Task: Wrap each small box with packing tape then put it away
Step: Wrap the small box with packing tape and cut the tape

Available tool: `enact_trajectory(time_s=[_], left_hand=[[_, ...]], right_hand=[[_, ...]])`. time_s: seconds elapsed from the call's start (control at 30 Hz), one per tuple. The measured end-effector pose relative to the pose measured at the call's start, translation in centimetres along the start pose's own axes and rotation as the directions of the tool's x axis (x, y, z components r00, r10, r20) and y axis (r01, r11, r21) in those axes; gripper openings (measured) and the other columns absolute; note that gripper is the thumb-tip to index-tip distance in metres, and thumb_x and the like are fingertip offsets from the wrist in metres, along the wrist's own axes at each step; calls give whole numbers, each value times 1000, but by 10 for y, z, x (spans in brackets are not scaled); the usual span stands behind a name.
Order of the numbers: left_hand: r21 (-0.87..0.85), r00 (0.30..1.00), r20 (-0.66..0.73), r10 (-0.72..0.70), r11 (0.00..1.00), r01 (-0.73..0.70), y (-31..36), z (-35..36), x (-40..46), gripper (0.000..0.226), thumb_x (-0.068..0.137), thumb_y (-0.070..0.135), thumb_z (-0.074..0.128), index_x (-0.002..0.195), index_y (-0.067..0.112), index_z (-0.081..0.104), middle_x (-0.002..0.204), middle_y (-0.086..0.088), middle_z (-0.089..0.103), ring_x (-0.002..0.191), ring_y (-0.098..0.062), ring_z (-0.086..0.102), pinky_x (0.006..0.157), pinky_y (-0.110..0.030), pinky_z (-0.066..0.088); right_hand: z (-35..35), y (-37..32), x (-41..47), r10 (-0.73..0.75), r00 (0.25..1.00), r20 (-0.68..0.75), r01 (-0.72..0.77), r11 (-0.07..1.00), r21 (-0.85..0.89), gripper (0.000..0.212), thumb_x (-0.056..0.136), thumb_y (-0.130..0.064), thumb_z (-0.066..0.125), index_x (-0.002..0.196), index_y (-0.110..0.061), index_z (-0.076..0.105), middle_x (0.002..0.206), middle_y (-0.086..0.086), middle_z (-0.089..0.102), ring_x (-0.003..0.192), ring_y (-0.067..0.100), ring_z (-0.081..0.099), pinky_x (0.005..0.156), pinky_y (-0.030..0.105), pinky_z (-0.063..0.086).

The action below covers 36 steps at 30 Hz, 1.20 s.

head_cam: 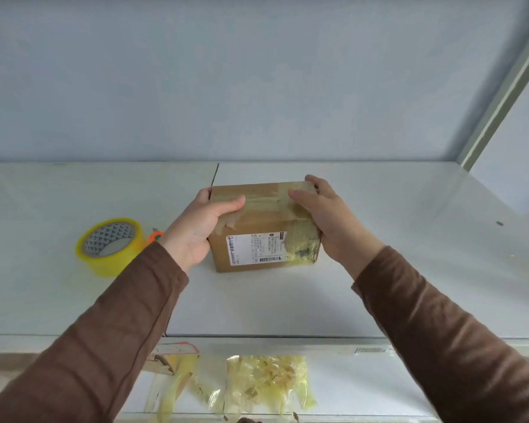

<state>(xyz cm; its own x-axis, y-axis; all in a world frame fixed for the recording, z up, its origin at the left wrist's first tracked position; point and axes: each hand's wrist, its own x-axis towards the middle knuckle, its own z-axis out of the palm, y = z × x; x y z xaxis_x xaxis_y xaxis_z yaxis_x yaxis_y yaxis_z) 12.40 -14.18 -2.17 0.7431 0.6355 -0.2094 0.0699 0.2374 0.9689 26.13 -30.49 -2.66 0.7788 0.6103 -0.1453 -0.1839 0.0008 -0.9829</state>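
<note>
Both hands clamp the box (264,227) from either side as it sits mid-surface (394,270): the left hand (200,230) wraps its left end with the thumb on top, and the right hand (330,218) grips the right end, thumb on the taped lid. A tape roll (110,245) lies to the left, with an orange cutter (155,236) just beside it. Crumpled tape scraps (266,380) lie below the near edge.

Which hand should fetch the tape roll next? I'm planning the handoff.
Left, probably. The tape roll lies on the table just outside the left hand; the right hand grips the box on its far side.
</note>
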Motion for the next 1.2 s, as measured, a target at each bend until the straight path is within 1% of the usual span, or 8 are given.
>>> enact_trajectory(time_s=[0.1,0.33,0.53,0.67,0.83,0.97,1.1,1.2], left_hand=[[-13,1000,-26,12,1000,-12,-3,5,1,40,88,3,75,121,13,56,106,-15,73,91,-30,67,89,-47,55],[-15,995,-30,95,995,-96,-4,4,-3,40,87,2,75,120,15,55,98,-8,72,74,-20,69,63,-30,51],[-61,949,70,308,951,-304,10,-9,-13,32,90,41,67,108,16,63,128,5,69,117,-19,65,92,-40,54],[222,900,141,413,872,-435,-10,-19,-25,19,98,2,56,99,19,64,151,8,53,138,-1,47,104,-22,37],[389,894,239,380,806,-447,-23,-30,-32,53,94,-5,59,134,29,61,159,17,38,143,6,37,112,-21,37],[622,830,318,458,561,-547,-9,-27,-26,51,106,26,54,155,27,42,168,14,23,153,7,8,124,-22,11],[823,803,527,280,67,-564,-5,-19,-15,72,102,58,18,164,22,15,171,8,1,156,-2,-9,126,-26,-5],[840,816,534,219,-33,-541,-10,-14,-9,66,106,52,17,164,21,11,172,6,2,157,-6,-5,127,-29,-4]], right_hand=[[2,6,4,-44,997,-57,43,999,-10,53,93,-12,72,138,-24,47,101,0,66,81,20,72,84,59,60],[5,7,1,-96,994,-44,95,995,-32,46,92,-10,71,128,-27,48,109,4,63,82,21,71,82,59,61],[0,4,-18,-339,940,26,339,941,3,36,82,-51,74,101,-30,50,100,-12,67,89,12,67,76,38,57],[1,29,-34,-500,862,77,505,841,-191,27,85,-30,68,98,-20,46,124,-1,56,118,32,53,100,60,47],[-8,41,-42,-446,859,249,506,812,-290,43,85,-24,67,124,-33,51,137,-25,46,138,20,42,109,50,45],[-11,23,-38,-470,823,321,565,614,-551,63,100,-51,56,155,-29,37,156,-29,35,152,4,21,124,29,21],[-1,14,-33,-333,790,514,590,185,-786,79,99,-64,24,163,-18,21,170,-4,16,158,8,3,129,38,1],[5,17,-33,-258,804,535,562,39,-826,73,103,-55,13,163,-13,19,171,2,14,158,12,3,129,36,1]])
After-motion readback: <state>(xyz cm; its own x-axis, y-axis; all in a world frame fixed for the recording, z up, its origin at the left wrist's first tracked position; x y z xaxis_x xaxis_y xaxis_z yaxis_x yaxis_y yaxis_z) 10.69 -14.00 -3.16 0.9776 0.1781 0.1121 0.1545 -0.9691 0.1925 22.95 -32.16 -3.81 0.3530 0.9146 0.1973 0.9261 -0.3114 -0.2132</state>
